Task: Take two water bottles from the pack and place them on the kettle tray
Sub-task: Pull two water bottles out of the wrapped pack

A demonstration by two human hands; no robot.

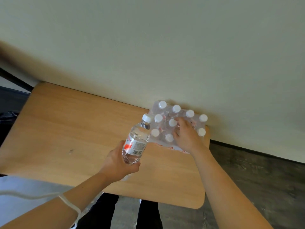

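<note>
One water bottle [135, 142] out of the pack [177, 125] already, tilted and gripped low down by the left hand [118, 164] in the middle of the frame, with the right hand [186, 135] down on the pack at center right, fingers curled among the white caps, though held or not cannot be told. Next, probably a firm pinch on a second bottle and a pull up through the plastic wrap. No kettle tray in sight; pack close to the wall [148, 47] and the right edge of the wooden table [66, 129], lots of bare room on the left.

Pack [179, 124] on table [66, 129] against wall [165, 47], right.
</note>
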